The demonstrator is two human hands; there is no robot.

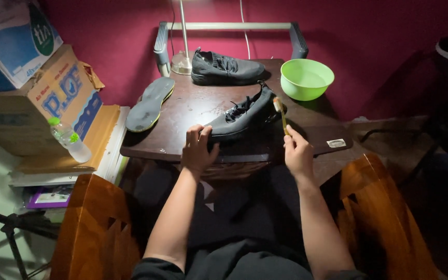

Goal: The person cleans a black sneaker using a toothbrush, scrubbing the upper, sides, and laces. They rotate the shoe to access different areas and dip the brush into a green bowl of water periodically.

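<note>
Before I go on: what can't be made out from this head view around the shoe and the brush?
- Head view: the near shoe has its toe covered by the left hand.
- Toothbrush: its lower handle is hidden inside the right hand; bristles too small to judge.
- Green bowl: contents unclear, too dim.
- Far shoe: its far side faces away.

Magenta wall (390, 31), dark wooden table (182, 129), wooden chair arms (99, 228), stacked cardboard boxes (37, 103), dim light
</note>
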